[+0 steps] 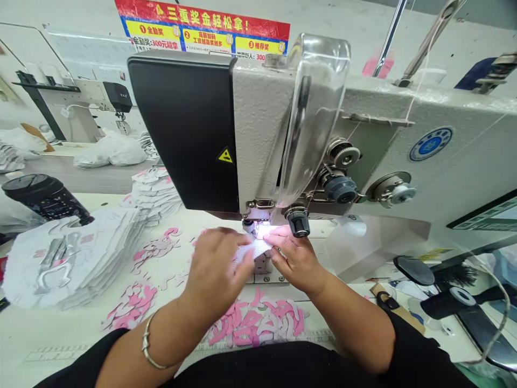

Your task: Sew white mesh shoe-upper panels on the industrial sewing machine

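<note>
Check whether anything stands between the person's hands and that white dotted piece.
Nothing visible does: the left hand and right hand are both at the white dotted piece, below the sewing machine's head.

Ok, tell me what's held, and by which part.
White dotted piece: left hand at its left side, right hand at its right edge; whether pinched or pressed, unclear.

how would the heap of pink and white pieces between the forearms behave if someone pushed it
The heap of pieces would probably spread apart rather than slide as one block, since the pieces overlap loosely. Each is likely light, as they look small and thin. Their flat, curved outlines suggest they'd slide more readily than roll.
</note>
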A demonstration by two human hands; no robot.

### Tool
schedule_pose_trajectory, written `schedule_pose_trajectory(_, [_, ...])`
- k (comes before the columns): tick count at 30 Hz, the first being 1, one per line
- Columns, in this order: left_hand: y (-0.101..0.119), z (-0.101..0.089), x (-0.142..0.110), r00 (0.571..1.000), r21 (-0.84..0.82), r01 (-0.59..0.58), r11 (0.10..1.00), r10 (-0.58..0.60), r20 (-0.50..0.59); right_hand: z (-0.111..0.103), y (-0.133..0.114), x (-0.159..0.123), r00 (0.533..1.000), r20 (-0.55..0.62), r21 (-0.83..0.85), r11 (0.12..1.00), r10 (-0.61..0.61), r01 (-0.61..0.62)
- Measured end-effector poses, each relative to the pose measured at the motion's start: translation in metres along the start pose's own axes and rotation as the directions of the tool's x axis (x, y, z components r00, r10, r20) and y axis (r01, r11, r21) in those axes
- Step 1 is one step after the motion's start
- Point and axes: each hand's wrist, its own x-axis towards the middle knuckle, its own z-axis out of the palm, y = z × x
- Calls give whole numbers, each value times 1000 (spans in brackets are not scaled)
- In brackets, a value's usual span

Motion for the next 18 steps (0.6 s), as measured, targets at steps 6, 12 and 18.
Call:
schedule_pose_trajectory(6, [10, 13, -9, 977, 210, -171, 963, 138, 164, -2, 3, -1, 1000, -1, 18, 999, 31, -31])
schedule_pose_trajectory(12, [6, 17, -9, 981, 153, -163, 975, 144, 128, -9, 13, -1, 998, -66, -73, 997, 16, -21])
schedule_pose_trajectory(18, [3, 15, -8, 980, 146, -176, 974, 160, 114, -12, 15, 5, 995, 84, 65, 997, -54, 49])
